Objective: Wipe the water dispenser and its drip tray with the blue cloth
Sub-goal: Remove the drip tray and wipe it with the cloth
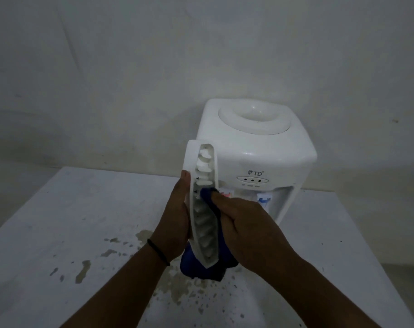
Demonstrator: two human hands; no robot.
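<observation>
A white countertop water dispenser stands at the back of the table against the wall. The white drip tray is out of the dispenser and held upright on its end in front of it, slotted side facing right. My left hand grips the tray's left edge, with a dark band on that wrist. My right hand holds the blue cloth and presses a fold of it into the tray's slots with a fingertip. The cloth's loose end hangs below the tray.
The white table carries brownish wet stains and splashes under my hands and to the left. A bare pale wall rises behind. The dispenser's red and blue taps sit in its recess, close behind my right hand.
</observation>
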